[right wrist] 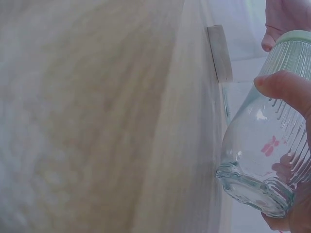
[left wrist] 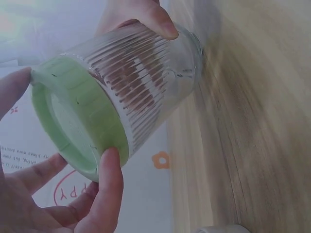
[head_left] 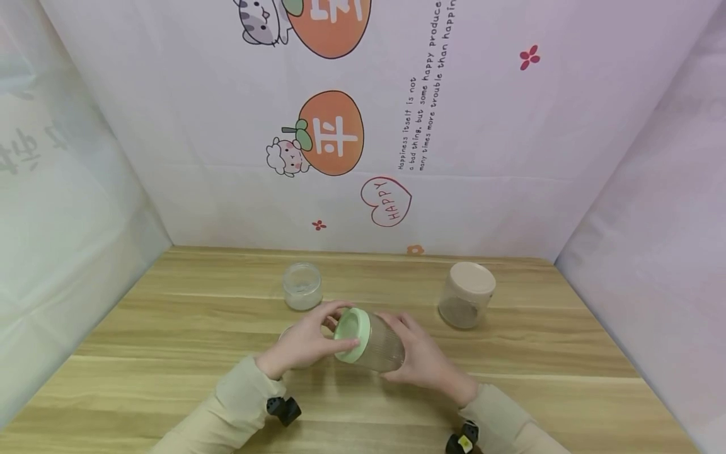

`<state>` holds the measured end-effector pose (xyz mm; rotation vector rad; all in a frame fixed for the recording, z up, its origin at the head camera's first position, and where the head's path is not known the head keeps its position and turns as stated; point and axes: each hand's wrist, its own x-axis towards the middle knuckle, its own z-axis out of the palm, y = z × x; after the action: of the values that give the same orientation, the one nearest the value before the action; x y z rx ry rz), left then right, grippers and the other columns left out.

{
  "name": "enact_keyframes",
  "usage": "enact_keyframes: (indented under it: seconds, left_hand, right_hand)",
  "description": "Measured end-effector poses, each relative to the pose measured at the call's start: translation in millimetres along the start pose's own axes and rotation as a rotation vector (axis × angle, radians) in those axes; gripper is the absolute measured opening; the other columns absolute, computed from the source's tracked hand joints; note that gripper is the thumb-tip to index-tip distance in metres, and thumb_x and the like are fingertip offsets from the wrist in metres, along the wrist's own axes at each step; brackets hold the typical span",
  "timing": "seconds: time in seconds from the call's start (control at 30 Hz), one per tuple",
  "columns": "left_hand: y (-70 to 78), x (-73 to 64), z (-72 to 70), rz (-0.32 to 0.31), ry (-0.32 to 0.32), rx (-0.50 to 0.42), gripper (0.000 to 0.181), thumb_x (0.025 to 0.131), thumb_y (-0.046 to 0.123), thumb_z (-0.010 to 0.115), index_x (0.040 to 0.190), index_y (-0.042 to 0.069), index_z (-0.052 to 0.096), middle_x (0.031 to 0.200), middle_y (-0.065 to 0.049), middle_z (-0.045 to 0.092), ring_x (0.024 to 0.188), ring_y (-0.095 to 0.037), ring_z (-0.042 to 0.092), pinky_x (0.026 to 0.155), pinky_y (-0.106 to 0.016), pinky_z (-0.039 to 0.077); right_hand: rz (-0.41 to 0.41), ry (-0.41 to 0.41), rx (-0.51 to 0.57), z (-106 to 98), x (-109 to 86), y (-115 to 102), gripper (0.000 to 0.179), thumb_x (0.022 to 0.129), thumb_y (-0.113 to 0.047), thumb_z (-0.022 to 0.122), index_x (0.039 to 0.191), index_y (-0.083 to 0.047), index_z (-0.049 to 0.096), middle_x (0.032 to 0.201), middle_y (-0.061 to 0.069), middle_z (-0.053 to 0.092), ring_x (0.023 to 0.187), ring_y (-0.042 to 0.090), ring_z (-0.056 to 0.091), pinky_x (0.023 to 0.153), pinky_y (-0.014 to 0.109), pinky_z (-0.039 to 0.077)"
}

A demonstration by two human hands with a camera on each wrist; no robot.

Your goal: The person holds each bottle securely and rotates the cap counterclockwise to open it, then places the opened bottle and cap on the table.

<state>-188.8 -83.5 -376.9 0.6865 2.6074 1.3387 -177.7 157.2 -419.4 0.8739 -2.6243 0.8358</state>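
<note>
A ribbed clear glass jar (head_left: pixel 388 345) with a pale green screw lid (head_left: pixel 353 334) is tilted on its side, lid end toward the left. My left hand (head_left: pixel 309 337) grips the lid by its rim, thumb and fingers spread around it. Around the glass body curls my right hand (head_left: pixel 422 356), its thumb (right wrist: pixel 282 87) lying along the ribbed side. In the left wrist view the green lid (left wrist: pixel 80 116) sits on the jar's mouth, and the jar's smooth base (left wrist: pixel 187 58) points away. The thick glass base (right wrist: pixel 255 191) also shows in the right wrist view.
A small lidless glass jar (head_left: pixel 302 287) stands behind my left hand. A wider jar with a beige lid (head_left: pixel 466 296) is at the back right. Beyond the jar, a pale flat disc (right wrist: pixel 221 53) lies on the wooden table (head_left: pixel 544 353). Printed white cloth (head_left: pixel 482 126) hangs around the table.
</note>
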Motion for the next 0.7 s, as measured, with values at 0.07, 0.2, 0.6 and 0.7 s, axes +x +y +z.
enact_keyframes:
  seconds: [0.07,0.2,0.6,0.7]
  left_hand:
    - [0.9,0.7,0.4,-0.023,0.001,-0.004,0.061,0.079,0.043,0.073,0.131,0.018,0.052,0.108,-0.002,0.059,0.091,-0.017,0.055,0.063,-0.030,0.048]
    - [3.0,2.1,0.8,-0.065,0.008,-0.008,0.058,0.080,0.046,0.072,0.129,0.022,0.054,0.105,-0.003,0.059,0.087,-0.015,0.056,0.062,-0.030,0.048]
    - [5.0,2.6,1.3,-0.066,0.023,0.052,0.055,0.082,0.049,0.068,0.127,0.020,0.055,0.103,-0.002,0.060,0.087,-0.014,0.057,0.065,-0.030,0.049]
    - [3.7,1.6,1.2,-0.050,0.025,0.030,0.060,0.083,0.046,0.068,0.132,0.017,0.051,0.113,-0.004,0.058,0.099,-0.018,0.057,0.075,-0.034,0.051]
  right_hand:
    - [0.006,-0.001,-0.001,0.0,0.0,0.0,0.100,0.049,-0.019,0.091,0.137,-0.014,0.043,0.109,0.005,0.051,0.095,0.018,0.055,0.077,0.037,0.052]
    - [0.011,-0.003,-0.002,0.1,-0.1,0.9,0.099,0.049,-0.019,0.091,0.137,-0.014,0.044,0.108,0.004,0.051,0.094,0.017,0.055,0.077,0.037,0.052]
    - [0.013,-0.010,0.004,0.6,0.5,3.5,0.102,0.051,-0.019,0.091,0.139,-0.018,0.041,0.110,0.005,0.052,0.095,0.019,0.055,0.076,0.038,0.052]
    - [0.015,-0.011,0.005,0.7,0.6,3.4,0.102,0.051,-0.019,0.091,0.139,-0.019,0.040,0.110,0.005,0.052,0.095,0.019,0.056,0.076,0.038,0.052]
